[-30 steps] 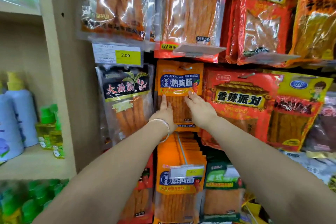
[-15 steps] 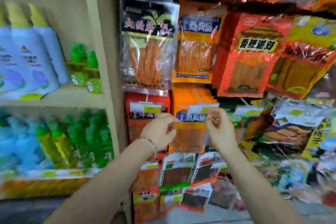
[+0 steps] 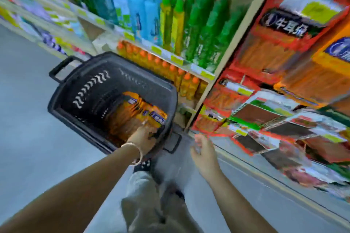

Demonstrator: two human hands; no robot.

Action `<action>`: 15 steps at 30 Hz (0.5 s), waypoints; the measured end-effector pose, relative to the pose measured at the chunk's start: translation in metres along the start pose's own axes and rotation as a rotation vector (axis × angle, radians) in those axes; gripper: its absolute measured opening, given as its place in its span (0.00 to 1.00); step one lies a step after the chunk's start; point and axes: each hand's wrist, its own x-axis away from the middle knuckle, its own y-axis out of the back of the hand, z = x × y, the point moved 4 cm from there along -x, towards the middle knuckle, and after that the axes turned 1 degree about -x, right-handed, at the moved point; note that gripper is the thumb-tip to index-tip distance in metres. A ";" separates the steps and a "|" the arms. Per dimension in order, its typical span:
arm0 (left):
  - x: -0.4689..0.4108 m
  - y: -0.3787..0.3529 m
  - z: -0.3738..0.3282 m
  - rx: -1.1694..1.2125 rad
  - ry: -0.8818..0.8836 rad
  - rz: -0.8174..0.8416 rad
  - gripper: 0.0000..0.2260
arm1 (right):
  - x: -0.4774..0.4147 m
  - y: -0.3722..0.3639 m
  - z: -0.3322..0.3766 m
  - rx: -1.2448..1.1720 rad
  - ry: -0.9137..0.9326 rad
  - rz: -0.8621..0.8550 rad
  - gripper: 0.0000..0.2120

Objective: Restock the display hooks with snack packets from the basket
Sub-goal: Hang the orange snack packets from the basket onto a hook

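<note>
While our left hand [image 3: 144, 136] is down inside the dark basket [image 3: 91, 89], it rests on the orange snack packets [image 3: 132, 113] stacked there; we cannot tell whether it grips one. The packets lean together, label ends toward the shelf [image 3: 200, 73], long axis slanting down into the basket. Our right hand [image 3: 203, 150] hangs outside, loosely curled, empty.

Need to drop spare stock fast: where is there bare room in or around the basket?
Free: the left half of the black plastic basket, between its slotted wall and the orange snack packets; the grey floor left of it. Crowded: the near-right corner, where the left hand rests on the packets, and the hanging red packets.
</note>
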 end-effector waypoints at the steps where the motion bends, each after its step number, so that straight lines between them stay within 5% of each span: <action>1: -0.003 0.006 0.014 -0.001 0.027 -0.016 0.10 | -0.004 -0.017 0.006 0.024 0.012 0.051 0.18; 6: -0.030 0.040 0.091 0.021 0.193 -0.069 0.12 | -0.033 -0.095 0.041 0.124 0.055 0.218 0.17; 15: -0.109 0.083 0.224 0.065 0.242 0.212 0.13 | -0.105 -0.220 0.063 0.166 -0.094 0.288 0.17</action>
